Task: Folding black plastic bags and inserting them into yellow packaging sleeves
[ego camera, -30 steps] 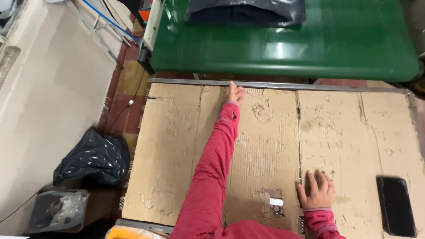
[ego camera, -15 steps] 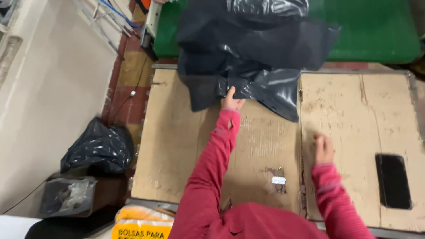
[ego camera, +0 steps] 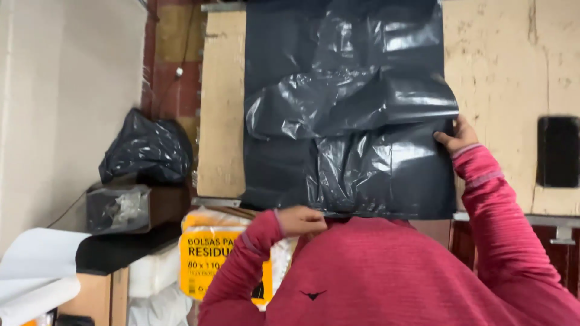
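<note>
- The dark grey plastic mailer bag (ego camera: 347, 115) lies flat on the cardboard-covered table (ego camera: 501, 66), long axis running away from the person.
- The right hand (ego camera: 456, 136) pinches its right edge.
- The left hand (ego camera: 300, 220) sits at the near edge, apparently closed on it.

Left hand (ego camera: 300, 220) and right hand (ego camera: 456, 136) both closed, gripping.

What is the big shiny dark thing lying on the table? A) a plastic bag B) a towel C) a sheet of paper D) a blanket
A: the dark grey plastic bag is glossy and crinkled, spread on the cardboard-covered table, with the right hand at its edge and the left hand at its near edge.
</note>
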